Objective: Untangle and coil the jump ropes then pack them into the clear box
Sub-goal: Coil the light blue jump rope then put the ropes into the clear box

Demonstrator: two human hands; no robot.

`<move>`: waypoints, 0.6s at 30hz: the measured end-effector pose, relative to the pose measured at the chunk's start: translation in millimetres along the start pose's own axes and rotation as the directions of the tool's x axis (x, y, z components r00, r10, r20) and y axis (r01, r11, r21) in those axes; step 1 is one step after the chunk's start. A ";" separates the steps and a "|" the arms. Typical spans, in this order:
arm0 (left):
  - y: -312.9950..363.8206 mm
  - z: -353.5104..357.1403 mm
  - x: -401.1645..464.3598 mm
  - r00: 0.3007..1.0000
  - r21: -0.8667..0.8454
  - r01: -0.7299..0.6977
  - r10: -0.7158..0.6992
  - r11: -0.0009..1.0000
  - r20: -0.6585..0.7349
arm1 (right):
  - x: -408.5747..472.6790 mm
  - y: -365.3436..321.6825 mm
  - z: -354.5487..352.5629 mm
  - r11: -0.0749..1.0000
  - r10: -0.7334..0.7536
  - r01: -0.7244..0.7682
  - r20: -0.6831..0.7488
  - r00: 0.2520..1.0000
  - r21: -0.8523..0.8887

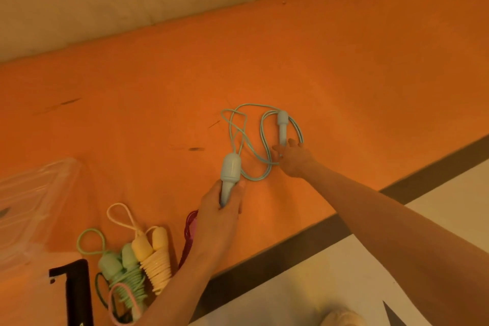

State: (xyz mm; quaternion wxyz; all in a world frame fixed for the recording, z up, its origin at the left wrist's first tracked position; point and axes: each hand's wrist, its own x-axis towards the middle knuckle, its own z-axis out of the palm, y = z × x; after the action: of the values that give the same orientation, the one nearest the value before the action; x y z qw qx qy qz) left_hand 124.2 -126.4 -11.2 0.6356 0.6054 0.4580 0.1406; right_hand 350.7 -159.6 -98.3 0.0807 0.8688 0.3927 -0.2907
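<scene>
I have the blue rope [244,137] loose on the orange mat [344,74], its cord looping and crossing itself between my two hands, so it is not yet untangled or coiled. My left hand [219,216] is clenched around one blue handle [229,176], which sticks out past my fingertips toward the cord. My right hand [292,157] reaches to the second handle [282,127]; its fingertips touch the near end, but I cannot tell whether they have closed on it. Just beside my left wrist lie the yellow rope [154,257] and green rope [119,264], both already wound tight around their handles, and a dark red rope [188,230] shows partly behind my left hand. The box [31,204] sits beyond them, well left of my fingers, with no rope visible in it; I judge packing is all still ahead. A large black "1" [72,291] is printed near the green rope.
</scene>
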 end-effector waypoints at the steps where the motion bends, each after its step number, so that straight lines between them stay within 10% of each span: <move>1: -0.1 -3.1 -1.3 1.000 -0.003 0.018 -0.018 1.000 0.012 | 2.0 -0.4 2.8 0.999 0.020 -0.019 0.043 0.999 -0.026; 5: -1.2 -13.3 -5.0 0.996 -0.031 0.084 -0.084 0.996 0.010 | 4.7 -1.0 11.8 0.976 0.137 -0.115 -0.110 0.984 0.184; 9: 4.9 -19.4 -11.2 0.994 -0.039 0.109 -0.110 0.993 -0.007 | -6.8 2.5 -12.5 0.367 0.425 -0.033 -0.136 0.895 0.930; 14: 15.3 -22.5 -24.1 0.992 -0.073 0.123 -0.124 0.990 -0.007 | -85.3 4.3 -70.1 -0.169 0.135 0.150 -0.128 0.983 0.974; 18: 36.5 -16.2 -42.4 0.996 -0.163 0.086 -0.089 0.983 -0.013 | -171.3 -2.2 -92.6 -0.342 -0.133 0.028 -0.078 0.988 0.939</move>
State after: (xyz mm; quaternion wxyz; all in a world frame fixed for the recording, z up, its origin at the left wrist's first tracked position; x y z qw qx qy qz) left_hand 102.8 -138.8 41.5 0.6837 0.5296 0.4775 0.1555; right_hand 300.5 -232.9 75.0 -0.6706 0.5266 0.0460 -0.5205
